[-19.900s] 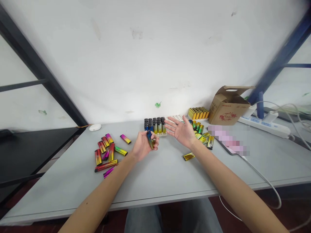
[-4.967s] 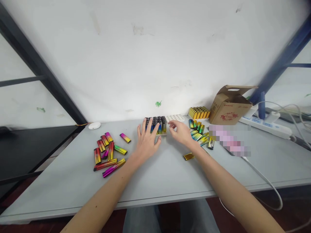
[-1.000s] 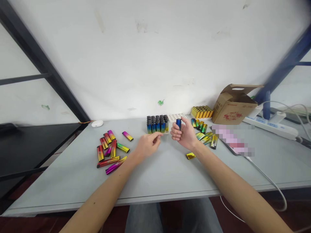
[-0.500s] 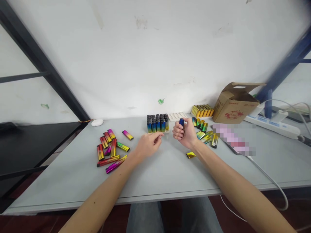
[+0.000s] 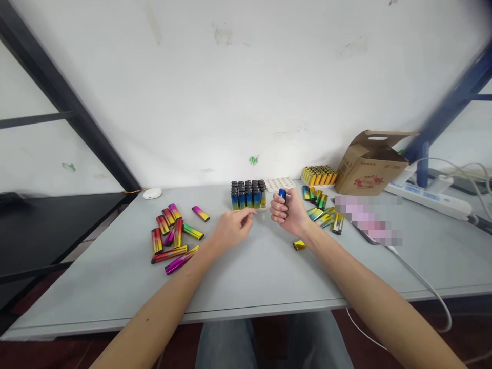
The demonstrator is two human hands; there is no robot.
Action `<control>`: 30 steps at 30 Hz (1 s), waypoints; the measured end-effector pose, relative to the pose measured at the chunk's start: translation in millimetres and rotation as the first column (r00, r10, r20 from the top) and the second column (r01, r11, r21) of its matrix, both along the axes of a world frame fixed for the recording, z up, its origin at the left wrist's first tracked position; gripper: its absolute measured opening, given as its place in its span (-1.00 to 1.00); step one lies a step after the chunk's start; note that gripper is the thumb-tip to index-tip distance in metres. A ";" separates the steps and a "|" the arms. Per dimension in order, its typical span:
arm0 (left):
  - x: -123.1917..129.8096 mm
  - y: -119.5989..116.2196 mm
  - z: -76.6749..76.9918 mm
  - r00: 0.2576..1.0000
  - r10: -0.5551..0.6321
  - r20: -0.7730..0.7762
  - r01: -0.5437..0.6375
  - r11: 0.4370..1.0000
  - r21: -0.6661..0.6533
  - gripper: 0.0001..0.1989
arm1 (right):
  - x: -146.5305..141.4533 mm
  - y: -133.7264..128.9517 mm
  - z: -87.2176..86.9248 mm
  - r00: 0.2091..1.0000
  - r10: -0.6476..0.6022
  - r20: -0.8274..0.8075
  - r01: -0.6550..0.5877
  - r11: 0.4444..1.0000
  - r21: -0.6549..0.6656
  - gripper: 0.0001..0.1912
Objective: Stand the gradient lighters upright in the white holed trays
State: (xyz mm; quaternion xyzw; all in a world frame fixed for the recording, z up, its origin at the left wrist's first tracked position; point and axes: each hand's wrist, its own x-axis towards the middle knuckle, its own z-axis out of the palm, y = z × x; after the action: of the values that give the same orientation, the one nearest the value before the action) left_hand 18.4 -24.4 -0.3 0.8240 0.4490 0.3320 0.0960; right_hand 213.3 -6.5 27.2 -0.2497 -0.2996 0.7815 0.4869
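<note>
At the near edge of the desk (image 5: 253, 287), your forearms reach in over your jeans (image 5: 226, 343). To your left lies a loose heap of red, magenta and green-yellow tubes (image 5: 178, 233), some crossing others, all on their sides. One gold tube (image 5: 299, 245) lies alone beside your right wrist.

Your hands are apart. The left hand (image 5: 232, 228) rests low with curled fingers, just in front of the packed tray; you can't tell from here whether it pinches anything. The right hand (image 5: 291, 212) is closed around a blue tube (image 5: 282, 193), its end showing above the fist. Beyond that wrist, more loose tubes (image 5: 315, 214) lie in a scattered group.

Farther in, the packed tray (image 5: 263, 209) carries tight rows of blue-yellow tubes, upright with black ends on top. It looks nearly full; its near right corner seems to have room, though that's too small to be sure. Beside it, the white tray (image 5: 280, 184) shows bare sockets. So one tray looks close to complete, while both loose groups are unracked. Farther right stand gold cylinders (image 5: 319, 177) in rows, next to the open box (image 5: 371, 177), by the wall (image 5: 215, 102).
</note>
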 end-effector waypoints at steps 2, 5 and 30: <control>0.0 0.4 -0.5 1.000 0.000 0.001 0.000 1.000 0.009 -0.75 | -0.7 0.1 -0.3 1.000 0.007 0.010 -0.007 1.000 0.012 -0.67; -0.1 0.6 -0.8 1.000 -0.004 0.003 0.004 1.000 0.020 -0.75 | -2.6 0.1 -1.7 0.996 0.006 0.089 -0.013 0.997 0.079 -0.63; 0.2 0.9 -5.1 0.999 -0.025 -0.031 0.026 0.998 0.055 -0.75 | -5.9 0.6 -5.9 0.962 -0.150 0.229 0.108 0.976 0.188 -0.57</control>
State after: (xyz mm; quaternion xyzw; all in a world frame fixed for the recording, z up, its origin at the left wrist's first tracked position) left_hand 18.6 -23.5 -5.4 0.8370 0.4304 0.3306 0.0703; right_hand 207.4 -5.9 21.3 -0.3188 -0.4068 0.6827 0.5166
